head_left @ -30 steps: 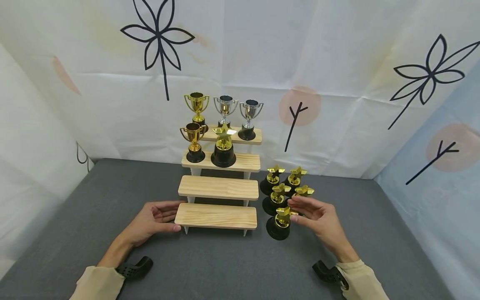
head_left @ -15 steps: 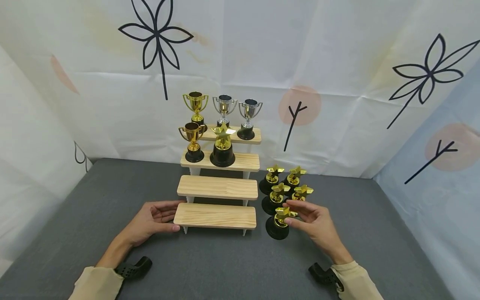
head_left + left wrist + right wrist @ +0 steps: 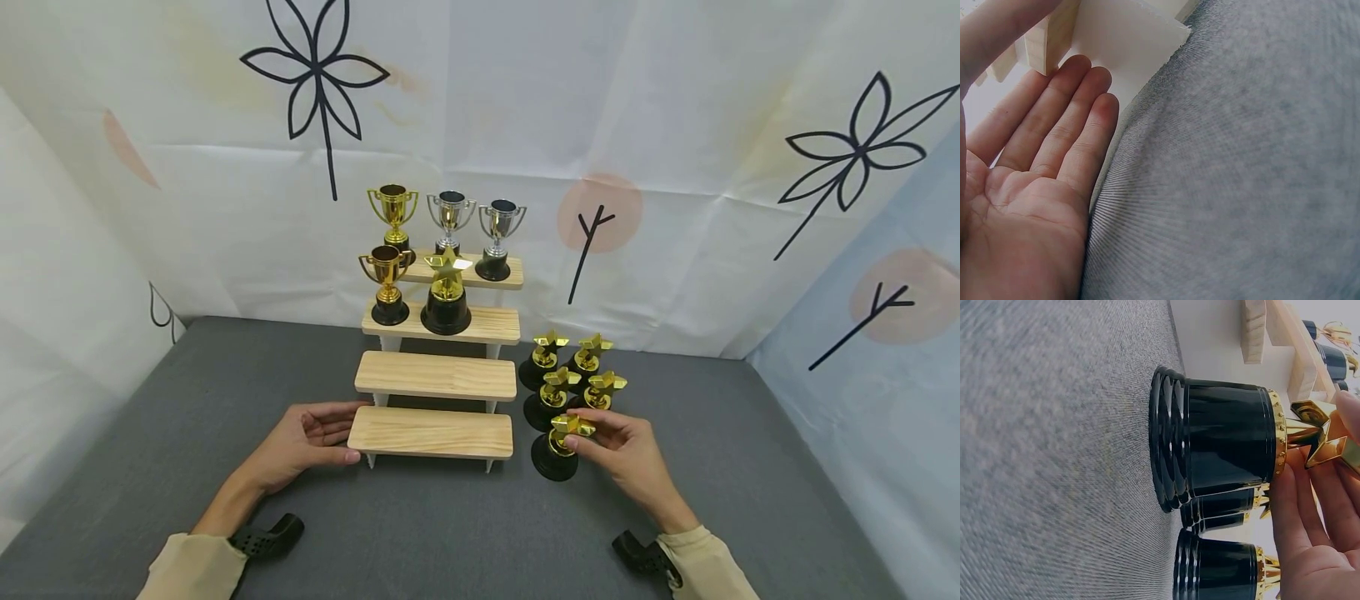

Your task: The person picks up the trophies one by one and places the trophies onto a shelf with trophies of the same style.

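At the left end of the lowest step of a tiered wooden display stand, my left hand rests with its fingers straight. The left wrist view shows the left fingers flat beside the stand's white side panel. My right hand pinches the gold star of the nearest star trophy between thumb and fingers. That trophy's black ribbed base stands upright on the grey cloth in the right wrist view.
Behind the held trophy stand several more star trophies. On the upper steps are a gold cup, two silver cups, a bronze-gold cup and a larger star trophy. A white patterned backdrop closes the back.
My right hand has moved slightly left and its thumb and fingers have closed onto the star of the nearest trophy. The left hand and the stand have stayed put.
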A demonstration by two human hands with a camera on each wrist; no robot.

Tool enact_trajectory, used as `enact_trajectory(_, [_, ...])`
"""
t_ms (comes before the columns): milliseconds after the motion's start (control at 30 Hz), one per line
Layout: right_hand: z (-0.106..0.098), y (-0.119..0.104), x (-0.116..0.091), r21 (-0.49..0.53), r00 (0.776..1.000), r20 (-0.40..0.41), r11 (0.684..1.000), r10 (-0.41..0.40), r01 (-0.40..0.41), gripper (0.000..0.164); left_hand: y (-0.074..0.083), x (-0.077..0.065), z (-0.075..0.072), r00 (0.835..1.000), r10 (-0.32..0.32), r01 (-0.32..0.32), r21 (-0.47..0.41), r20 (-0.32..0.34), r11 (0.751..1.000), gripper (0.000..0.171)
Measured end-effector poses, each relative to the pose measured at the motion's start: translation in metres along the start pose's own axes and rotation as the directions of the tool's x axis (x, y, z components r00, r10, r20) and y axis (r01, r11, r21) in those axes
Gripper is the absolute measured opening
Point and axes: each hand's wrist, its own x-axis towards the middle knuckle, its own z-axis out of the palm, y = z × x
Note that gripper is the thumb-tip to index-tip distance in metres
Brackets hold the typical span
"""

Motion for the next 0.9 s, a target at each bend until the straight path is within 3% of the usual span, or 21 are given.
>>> enact_trajectory(433, [0.001,-0.005,0.000,0.025,0.998,-0.014,0.998,-0.060,0.060,0.034,-0.002,0.000,-0.001,1.000,0.018,-0.018,-0.016,0.011,1.000,0.072])
enact_trajectory(667, [-0.002,-0.014,-0.002,0.038,0.999,-0.036,0.999,-0.016,0.018,0.038,-0.001,0.000,-0.001,1.000,0.016,-0.016,-0.012,0.009,1.000,0.073])
enact_trajectory(900, [-0.003,-0.026,-0.005,0.034,0.999,-0.042,0.999,-0.026,0.028,0.038,-0.001,0.000,-0.001,1.000,0.008,-0.008,-0.013,0.007,1.000,0.073])
